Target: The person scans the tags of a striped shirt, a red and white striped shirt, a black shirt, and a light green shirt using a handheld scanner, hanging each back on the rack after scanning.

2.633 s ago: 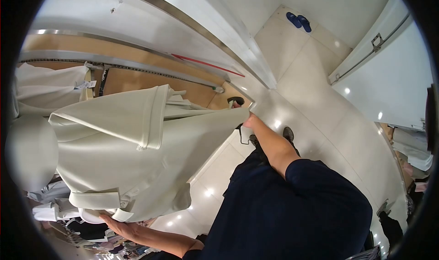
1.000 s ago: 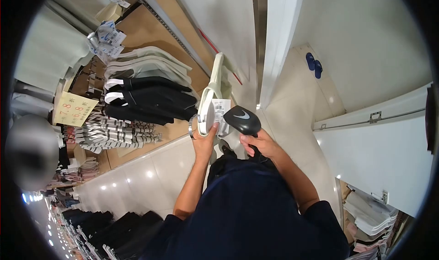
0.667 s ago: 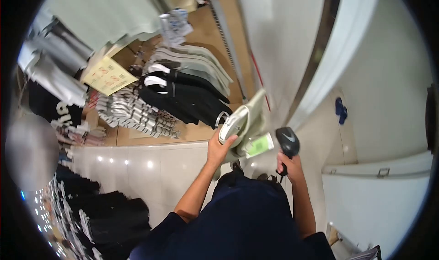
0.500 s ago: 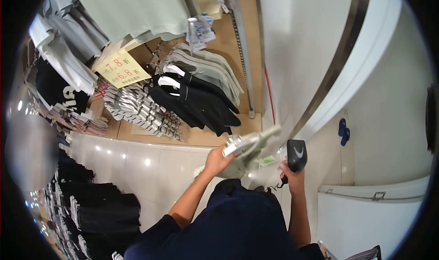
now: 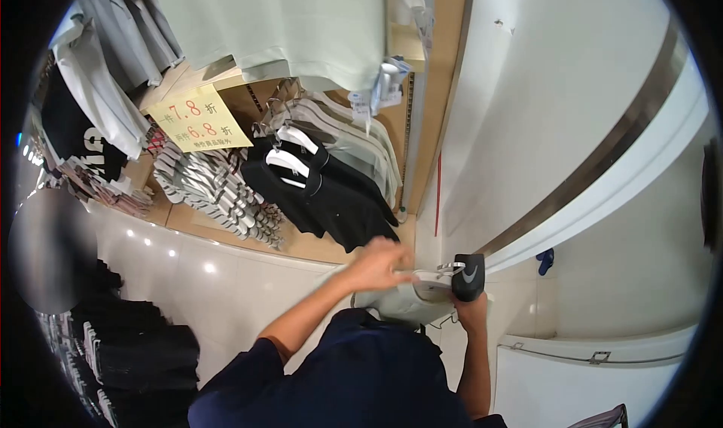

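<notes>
My right hand [image 5: 472,313] is wrapped round a black handheld scanner [image 5: 468,279] with a grey tick-shaped mark. Close beside the scanner, a pale green garment [image 5: 393,304] hangs in front of my body, with a light-coloured hanger [image 5: 431,276] in its neck. The hanger's metal hook reaches the scanner's head; whether my right hand also grips the hanger is hidden. My left hand [image 5: 376,265] is at the garment's collar end with bent fingers. Blur there hides whether they hold anything.
Black shirts [image 5: 320,191] and striped tops [image 5: 215,194] hang on a low rail ahead, below a yellow price sign [image 5: 199,119]. A white wall [image 5: 550,89] stands at the right. Dark clothes [image 5: 143,353] fill a rack at the lower left, near a blurred person [image 5: 56,247].
My left hand has come off the hanger's earlier grip point and is now left of it. The garment and hanger have moved down and right, closer to the scanner. The view has shifted.
</notes>
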### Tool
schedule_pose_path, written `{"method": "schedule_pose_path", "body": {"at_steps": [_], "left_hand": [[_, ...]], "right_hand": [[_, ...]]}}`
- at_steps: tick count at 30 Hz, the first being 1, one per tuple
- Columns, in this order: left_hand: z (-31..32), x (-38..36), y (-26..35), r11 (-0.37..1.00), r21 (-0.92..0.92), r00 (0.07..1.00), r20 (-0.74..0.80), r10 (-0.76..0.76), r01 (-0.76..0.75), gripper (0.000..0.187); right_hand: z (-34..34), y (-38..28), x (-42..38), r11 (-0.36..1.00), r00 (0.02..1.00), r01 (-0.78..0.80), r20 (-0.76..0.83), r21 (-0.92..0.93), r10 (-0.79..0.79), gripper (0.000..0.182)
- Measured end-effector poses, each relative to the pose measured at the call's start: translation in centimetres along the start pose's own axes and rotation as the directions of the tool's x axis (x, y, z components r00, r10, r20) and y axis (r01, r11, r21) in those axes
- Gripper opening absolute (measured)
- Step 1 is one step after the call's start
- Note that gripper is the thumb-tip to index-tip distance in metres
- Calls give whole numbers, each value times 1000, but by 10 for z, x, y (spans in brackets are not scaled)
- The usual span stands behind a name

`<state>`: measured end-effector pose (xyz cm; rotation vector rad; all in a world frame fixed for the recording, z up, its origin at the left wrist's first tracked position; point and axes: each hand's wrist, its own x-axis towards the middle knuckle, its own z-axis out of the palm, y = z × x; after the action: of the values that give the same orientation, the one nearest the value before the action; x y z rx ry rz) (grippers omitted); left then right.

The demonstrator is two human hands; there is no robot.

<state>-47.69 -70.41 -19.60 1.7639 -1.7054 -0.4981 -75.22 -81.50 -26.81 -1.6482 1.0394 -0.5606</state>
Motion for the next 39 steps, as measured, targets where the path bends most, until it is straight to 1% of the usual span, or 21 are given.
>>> {"method": "schedule_pose_path", "body": {"at_steps": [1,2,3,6,8,11,12,14,17,21,23,24,25,26,28,29,31,34,35,38,39], "left_hand": [[-26,13,-16,978,184,985,-120,121,-98,43],[-48,27,-34,951,293,954,-241,176,-101,43],[-78,38,-40,887,461,950,-262,172,-33,44],[-134,70,-95,719,694,952,-249,179,46,39],[-150,81,-129,627,771,994,-76,-84,112,34],[-149,80,-161,639,769,972,141,-190,13,24],[-151,74,-163,656,753,991,114,-63,-45,15],[-155,62,-165,756,647,978,203,-41,-102,16],[-158,47,-173,832,516,974,193,117,-202,17],[-161,39,-176,836,486,965,181,189,-255,21],[-161,38,-178,834,479,961,157,227,-275,22],[-160,37,-180,833,474,959,142,246,-284,22],[-152,38,-190,825,465,943,82,321,-321,23],[-154,38,-188,836,445,945,82,318,-320,22],[-160,39,-182,857,408,948,82,309,-315,21],[-158,42,-184,868,398,955,129,267,-296,18],[-159,41,-181,875,377,952,79,295,-303,16],[-156,41,-183,867,389,946,47,321,-313,15],[-154,39,-183,861,398,945,43,325,-315,15],[-152,37,-187,878,369,949,48,311,-306,15],[-154,36,-185,869,394,953,67,297,-299,15]], "right_hand": [[1,-1,8,999,999,-1,-45,-45,-1,39],[4,-7,14,997,994,15,-105,-75,-23,39],[7,-15,19,994,985,29,-165,-106,-46,39],[17,-22,36,962,949,75,-279,-264,-150,42],[27,-42,47,906,922,108,-300,-409,-245,42],[51,-60,66,859,880,135,-339,-493,-333,40],[61,-66,73,862,880,128,-345,-491,-327,39],[80,-80,85,868,881,111,-355,-485,-311,37],[117,-108,108,914,920,92,-318,-394,-230,48],[169,-182,147,919,918,170,-282,-356,-279,49],[192,-222,166,912,904,274,-244,-304,-352,46],[203,-238,178,901,882,379,-213,-208,-420,44],[212,-258,187,872,874,406,-163,-274,-458,46],[225,-270,199,854,845,489,-149,-178,-514,45],[248,-290,217,845,895,388,-67,-368,-441,44],[260,-295,223,845,900,386,-50,-369,-433,44],[284,-296,238,848,910,378,-20,-371,-414,44],[313,-274,261,826,887,399,-59,-398,-458,45],[313,-268,265,867,942,310,2,-390,-335,44],[320,-240,262,899,930,367,58,-240,-364,43],[316,-230,260,852,897,438,80,-286,-434,42]]}}
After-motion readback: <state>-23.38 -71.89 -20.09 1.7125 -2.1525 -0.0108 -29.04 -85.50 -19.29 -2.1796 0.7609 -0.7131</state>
